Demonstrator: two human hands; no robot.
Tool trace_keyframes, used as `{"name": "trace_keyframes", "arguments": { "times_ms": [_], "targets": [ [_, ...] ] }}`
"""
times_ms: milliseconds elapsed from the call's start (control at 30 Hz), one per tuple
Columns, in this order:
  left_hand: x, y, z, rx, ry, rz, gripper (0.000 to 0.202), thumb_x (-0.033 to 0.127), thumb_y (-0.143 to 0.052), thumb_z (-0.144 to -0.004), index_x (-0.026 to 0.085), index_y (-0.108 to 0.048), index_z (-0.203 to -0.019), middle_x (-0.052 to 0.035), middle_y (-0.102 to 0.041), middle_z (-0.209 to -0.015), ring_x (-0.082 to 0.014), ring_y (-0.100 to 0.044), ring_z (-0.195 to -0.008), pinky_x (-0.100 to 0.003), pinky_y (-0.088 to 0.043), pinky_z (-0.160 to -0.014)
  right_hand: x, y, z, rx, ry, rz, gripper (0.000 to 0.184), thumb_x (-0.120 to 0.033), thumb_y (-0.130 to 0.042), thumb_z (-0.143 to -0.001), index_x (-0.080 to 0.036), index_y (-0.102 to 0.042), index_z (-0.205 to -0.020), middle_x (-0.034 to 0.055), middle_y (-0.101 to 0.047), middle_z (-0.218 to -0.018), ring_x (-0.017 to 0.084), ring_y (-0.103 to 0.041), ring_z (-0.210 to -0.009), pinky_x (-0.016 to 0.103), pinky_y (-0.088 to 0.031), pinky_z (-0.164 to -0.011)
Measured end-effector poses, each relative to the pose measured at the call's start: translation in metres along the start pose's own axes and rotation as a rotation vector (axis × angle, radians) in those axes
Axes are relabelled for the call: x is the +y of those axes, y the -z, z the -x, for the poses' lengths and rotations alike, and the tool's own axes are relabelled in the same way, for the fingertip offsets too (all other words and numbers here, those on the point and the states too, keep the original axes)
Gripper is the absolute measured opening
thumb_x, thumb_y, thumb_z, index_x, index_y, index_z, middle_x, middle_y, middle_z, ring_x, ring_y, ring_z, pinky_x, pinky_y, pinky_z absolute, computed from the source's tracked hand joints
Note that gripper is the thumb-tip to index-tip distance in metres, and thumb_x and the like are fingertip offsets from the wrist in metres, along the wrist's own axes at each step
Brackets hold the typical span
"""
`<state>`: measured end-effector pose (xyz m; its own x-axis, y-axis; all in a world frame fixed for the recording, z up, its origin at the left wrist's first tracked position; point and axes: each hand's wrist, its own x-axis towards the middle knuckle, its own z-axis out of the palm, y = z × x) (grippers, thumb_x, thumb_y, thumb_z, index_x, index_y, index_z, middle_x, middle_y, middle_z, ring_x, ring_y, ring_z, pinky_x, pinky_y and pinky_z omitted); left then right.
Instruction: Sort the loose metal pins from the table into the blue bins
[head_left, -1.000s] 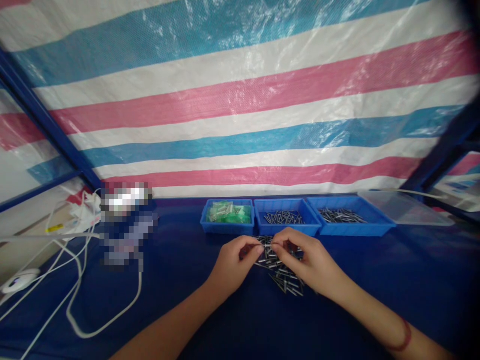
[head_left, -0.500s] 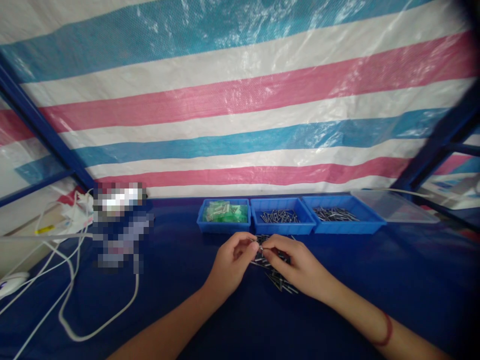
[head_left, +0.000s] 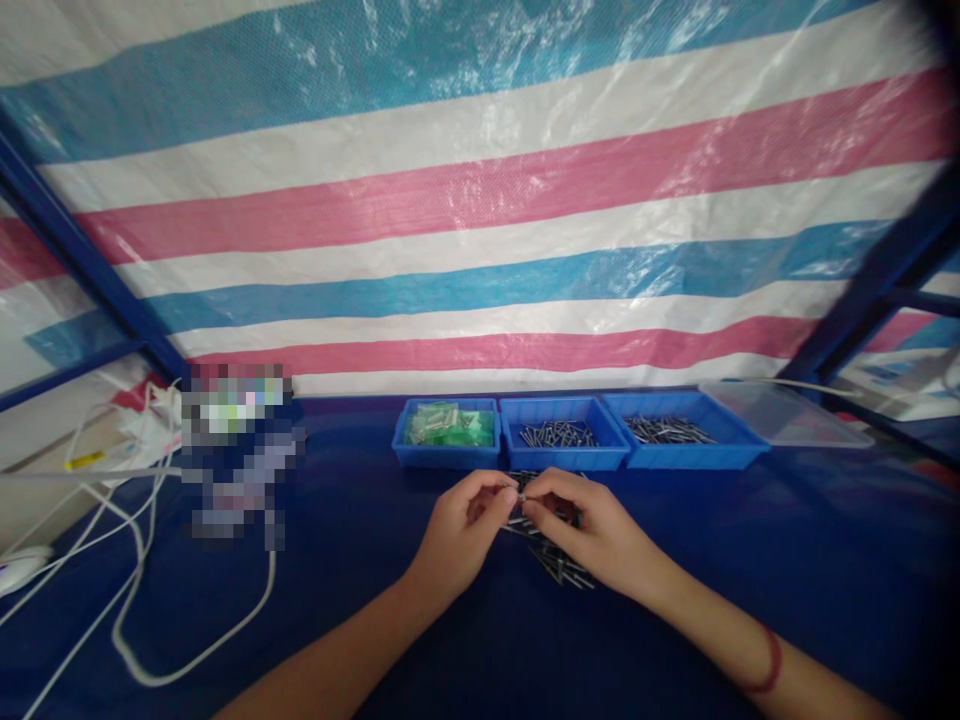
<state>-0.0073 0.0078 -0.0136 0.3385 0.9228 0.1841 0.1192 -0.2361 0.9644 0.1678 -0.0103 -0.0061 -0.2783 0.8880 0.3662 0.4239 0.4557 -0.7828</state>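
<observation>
A loose pile of small metal pins (head_left: 559, 560) lies on the blue cloth in front of three blue trays. My left hand (head_left: 461, 535) and my right hand (head_left: 592, 530) meet over the pile, fingertips pinched together on a small metal pin (head_left: 521, 493) held between them. The left tray (head_left: 448, 455) holds green plastic pieces. Metal pins fill the middle tray (head_left: 564, 458) and the right tray (head_left: 686, 455). A red band circles my right wrist.
A clear plastic lid (head_left: 787, 415) lies right of the trays. White cables (head_left: 150, 560) loop across the cloth at left, beside a blurred object (head_left: 236, 450). A striped tarp (head_left: 480, 200) forms the back wall, with blue frame bars at both sides.
My two hands have drawn together, from a small gap to fingertips touching on the pin. The view has shifted slightly to the right.
</observation>
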Motion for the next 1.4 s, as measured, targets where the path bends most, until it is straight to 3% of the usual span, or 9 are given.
{"name": "trace_keyframes", "arguments": {
  "times_ms": [167, 267, 400, 533, 667, 733, 900, 1033, 1400],
  "targets": [
    [0.000, 0.002, 0.001, 0.004, -0.049, -0.169, 0.021, 0.031, -0.052, -0.088, 0.017, -0.062, -0.100, -0.0031, -0.064, -0.086, -0.0127, -0.057, -0.071, -0.023, -0.045, -0.065, 0.003, 0.002, 0.000, 0.082, -0.004, 0.035, 0.013, -0.029, -0.055, -0.084, -0.019, -0.061, -0.079, -0.0001, -0.056, -0.068, 0.012, -0.051, -0.060, 0.024, -0.040, -0.055],
    [0.003, 0.005, 0.001, -0.011, -0.121, -0.379, 0.023, 0.029, -0.052, -0.088, 0.018, -0.060, -0.106, -0.0034, -0.063, -0.092, -0.0132, -0.056, -0.074, -0.024, -0.045, -0.069, 0.006, 0.016, -0.003, 0.149, 0.016, 0.104, 0.018, -0.035, -0.054, -0.086, -0.020, -0.062, -0.080, 0.0005, -0.058, -0.069, 0.013, -0.052, -0.062, 0.025, -0.041, -0.056],
    [0.004, 0.011, 0.000, -0.143, -0.237, -0.622, 0.024, 0.027, -0.055, -0.087, 0.019, -0.061, -0.108, -0.0062, -0.060, -0.104, -0.0181, -0.056, -0.095, -0.030, -0.043, -0.086, 0.018, 0.054, -0.008, 0.408, -0.046, 0.340, 0.024, -0.040, -0.052, -0.085, -0.020, -0.064, -0.082, 0.0028, -0.064, -0.075, 0.016, -0.054, -0.063, 0.029, -0.042, -0.060],
    [0.002, 0.015, -0.002, -0.272, -0.277, -0.776, 0.021, 0.030, -0.055, -0.087, 0.020, -0.065, -0.103, -0.0058, -0.060, -0.104, -0.0196, -0.054, -0.097, -0.032, -0.042, -0.087, 0.047, 0.097, -0.009, 0.634, -0.270, 0.592, 0.025, -0.039, -0.052, -0.083, -0.018, -0.066, -0.083, 0.0059, -0.065, -0.073, 0.019, -0.058, -0.064, 0.031, -0.041, -0.061],
    [0.000, 0.017, -0.003, -0.334, -0.286, -0.864, 0.020, 0.028, -0.054, -0.088, 0.021, -0.064, -0.103, -0.0040, -0.061, -0.105, -0.0193, -0.054, -0.094, -0.031, -0.042, -0.082, 0.080, 0.123, -0.005, 0.551, -0.472, 0.851, 0.025, -0.039, -0.054, -0.079, -0.017, -0.066, -0.077, 0.0118, -0.067, -0.072, 0.023, -0.057, -0.058, 0.033, -0.035, -0.053],
    [0.000, 0.018, -0.003, -0.354, -0.294, -0.888, 0.020, 0.027, -0.051, -0.090, 0.021, -0.064, -0.104, -0.0035, -0.062, -0.105, -0.0189, -0.054, -0.094, -0.030, -0.042, -0.080, 0.090, 0.126, -0.004, 0.509, -0.490, 0.932, 0.027, -0.040, -0.053, -0.079, -0.017, -0.066, -0.079, 0.0140, -0.067, -0.072, 0.025, -0.057, -0.058, 0.035, -0.035, -0.054],
    [0.004, 0.018, -0.004, -0.375, -0.293, -0.933, 0.021, 0.027, -0.046, -0.093, 0.022, -0.063, -0.104, -0.0028, -0.063, -0.102, -0.0180, -0.054, -0.093, -0.029, -0.041, -0.079, 0.085, 0.114, -0.007, 0.575, -0.221, 0.967, 0.030, -0.038, -0.047, -0.083, -0.015, -0.066, -0.081, 0.0142, -0.068, -0.078, 0.027, -0.062, -0.070, 0.038, -0.041, -0.068],
    [0.007, 0.016, -0.003, -0.365, -0.277, -0.987, 0.021, 0.027, -0.044, -0.094, 0.024, -0.063, -0.103, -0.0024, -0.063, -0.101, -0.0182, -0.055, -0.092, -0.030, -0.039, -0.076, 0.065, 0.092, -0.010, 0.525, -0.007, 0.870, 0.023, -0.035, -0.049, -0.083, -0.018, -0.065, -0.082, 0.0083, -0.068, -0.081, 0.023, -0.061, -0.075, 0.038, -0.042, -0.076],
    [0.001, 0.015, -0.002, -0.307, -0.314, -0.987, 0.022, 0.023, -0.042, -0.094, 0.023, -0.062, -0.104, -0.0035, -0.062, -0.100, -0.0185, -0.055, -0.090, -0.030, -0.039, -0.076, 0.011, 0.026, -0.007, 0.055, 0.259, 0.493, 0.013, -0.021, -0.052, -0.086, -0.020, -0.064, -0.085, 0.0065, -0.066, -0.085, 0.021, -0.056, -0.082, 0.038, -0.044, -0.077]
  ]
}}
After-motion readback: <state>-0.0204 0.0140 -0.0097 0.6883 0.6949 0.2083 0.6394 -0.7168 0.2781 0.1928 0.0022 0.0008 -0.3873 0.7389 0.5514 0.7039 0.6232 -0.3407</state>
